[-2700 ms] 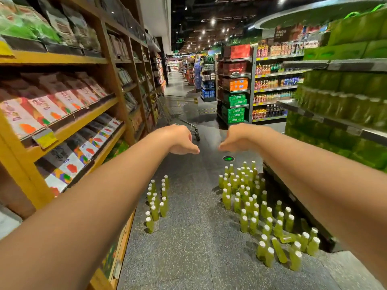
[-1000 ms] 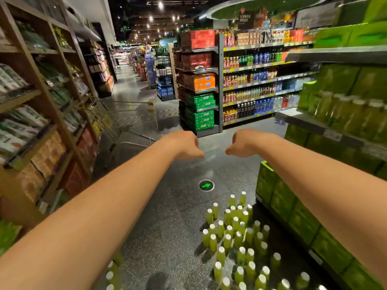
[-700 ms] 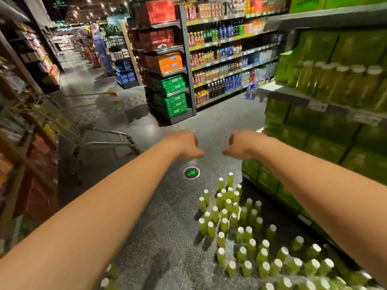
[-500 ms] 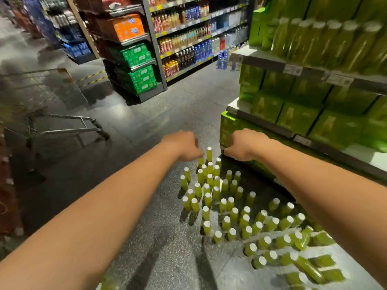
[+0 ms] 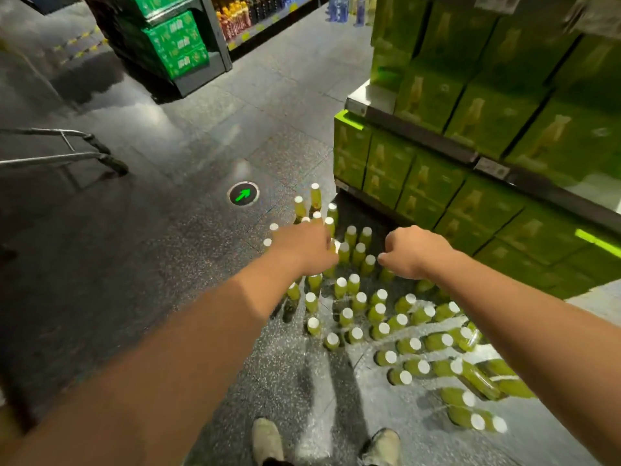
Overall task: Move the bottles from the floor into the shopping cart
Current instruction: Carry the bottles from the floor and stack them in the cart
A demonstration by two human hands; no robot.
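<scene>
Down on the floor (image 5: 161, 270), right of centre: the bottles (image 5: 380, 309), green liquid with white caps, in one loose cluster. Most stand upright. A few at the right edge lie on their sides (image 5: 479, 380).

Left grip (image 5: 304, 248): over the far-left part of the cluster, back of hand up. Fingers curl down on the far side and are hidden, and the frame is blurred there. Cannot tell if it has a bottle or only hangs above the caps.

Right grip (image 5: 411, 252): beside the left one, apart from it, bottles showing in the gap. Fingers curled under into a loose fist, nothing in it that I can see.

Shopping cart (image 5: 64, 156): only the lower frame and a wheel show at the left edge, well apart from the bottles. Basket is out of view.

Round floor marker with a green arrow (image 5: 243, 194) sits between cart and cluster. Shelf of green cartons (image 5: 470, 126) is just behind the bottles on the right. My shoes (image 5: 267, 438) are at the bottom edge, near the closest bottles.
</scene>
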